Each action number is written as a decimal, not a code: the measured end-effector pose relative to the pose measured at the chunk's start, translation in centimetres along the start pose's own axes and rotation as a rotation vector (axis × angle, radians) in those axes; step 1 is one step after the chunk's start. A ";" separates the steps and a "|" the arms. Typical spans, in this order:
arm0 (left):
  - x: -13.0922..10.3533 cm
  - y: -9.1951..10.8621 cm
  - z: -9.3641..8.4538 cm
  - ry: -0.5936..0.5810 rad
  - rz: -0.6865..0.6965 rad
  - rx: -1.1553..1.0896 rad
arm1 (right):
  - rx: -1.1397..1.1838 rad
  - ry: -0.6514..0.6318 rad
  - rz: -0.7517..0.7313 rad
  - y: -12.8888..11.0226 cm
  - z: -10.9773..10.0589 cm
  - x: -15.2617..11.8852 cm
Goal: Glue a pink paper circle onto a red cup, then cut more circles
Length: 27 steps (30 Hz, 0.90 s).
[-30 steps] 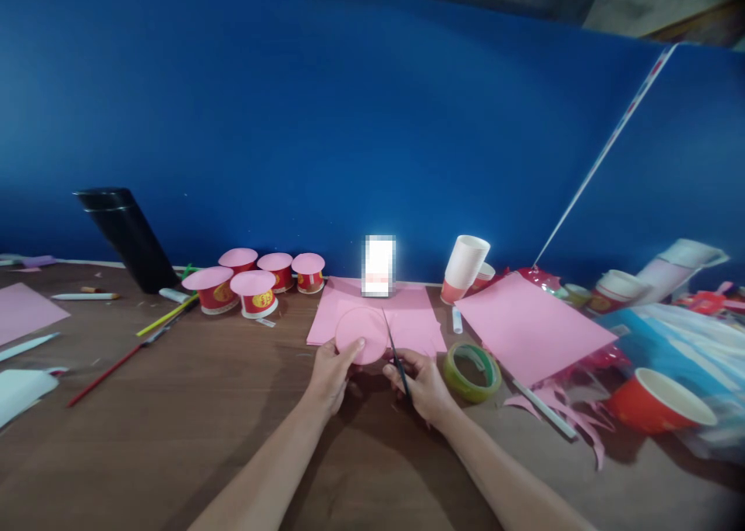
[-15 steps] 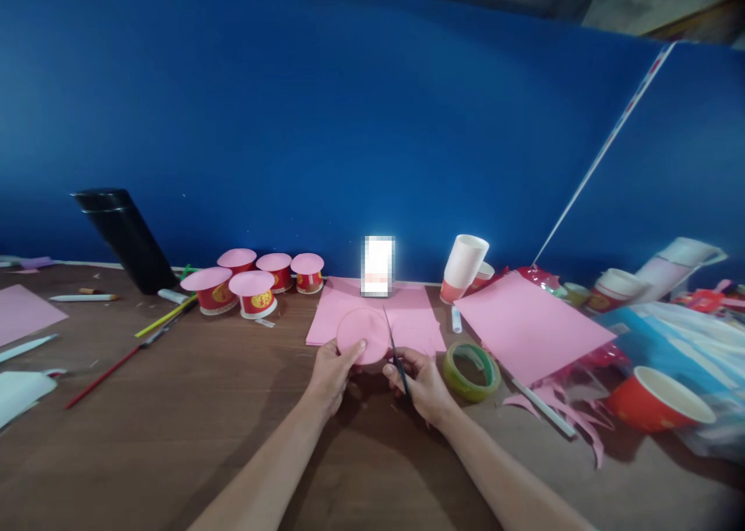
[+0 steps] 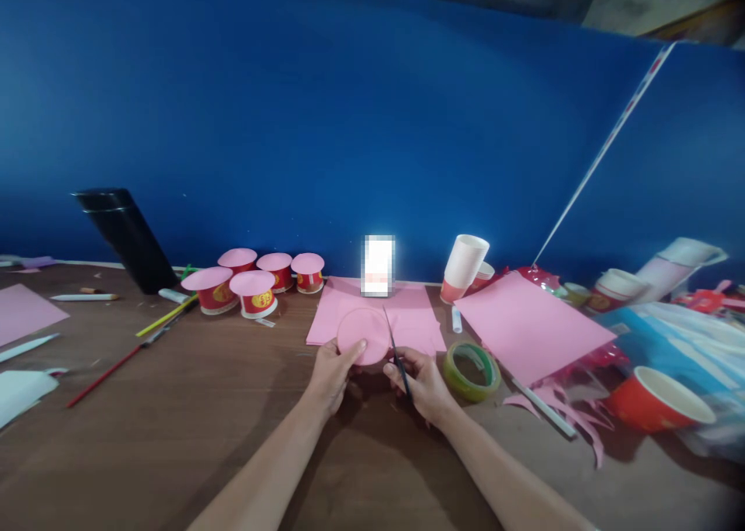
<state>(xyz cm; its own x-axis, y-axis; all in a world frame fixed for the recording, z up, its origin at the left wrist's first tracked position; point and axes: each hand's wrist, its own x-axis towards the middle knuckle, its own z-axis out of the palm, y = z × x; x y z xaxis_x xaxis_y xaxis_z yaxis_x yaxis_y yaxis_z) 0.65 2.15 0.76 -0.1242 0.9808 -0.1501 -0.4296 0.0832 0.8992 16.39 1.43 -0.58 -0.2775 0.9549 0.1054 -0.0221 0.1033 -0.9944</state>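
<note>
Between thumb and fingers, my left hand (image 3: 334, 372) grips a round pink paper disc (image 3: 362, 331) by its lower edge. My right hand (image 3: 422, 383) is closed around a pair of dark scissors (image 3: 398, 356), whose blades point up and away along the disc's right edge. Behind the disc lie pink paper sheets (image 3: 326, 317) on the table, partly covered by it. A roll of green tape (image 3: 471, 372) sits just right of my right hand.
Several red cups topped with pink discs (image 3: 256, 285) stand at the back left, near a black bottle (image 3: 129, 240). Stacked white cups (image 3: 464, 263), a pink sheet (image 3: 527, 325), paper scraps (image 3: 573, 418) and a tipped red cup (image 3: 652, 403) occupy the right. A blurred bright rectangle (image 3: 378, 265) stands at the back.
</note>
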 end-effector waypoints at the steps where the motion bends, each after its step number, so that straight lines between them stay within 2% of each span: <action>1: 0.0 0.0 0.0 0.002 0.000 -0.005 | -0.004 0.001 0.000 0.0 0.0 0.0; 17: -0.4 0.6 0.3 0.026 -0.005 -0.077 | -0.021 0.012 0.007 -0.2 0.2 0.1; 27: 0.0 0.1 -0.1 0.004 0.012 -0.062 | -0.017 0.021 0.019 0.0 0.1 0.1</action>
<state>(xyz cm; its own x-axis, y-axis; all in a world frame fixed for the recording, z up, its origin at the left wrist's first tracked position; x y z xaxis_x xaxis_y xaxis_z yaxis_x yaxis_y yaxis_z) 0.53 2.15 0.77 -0.1328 0.9810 -0.1415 -0.4831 0.0606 0.8735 16.25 1.46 -0.60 -0.2577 0.9623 0.0867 -0.0010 0.0895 -0.9960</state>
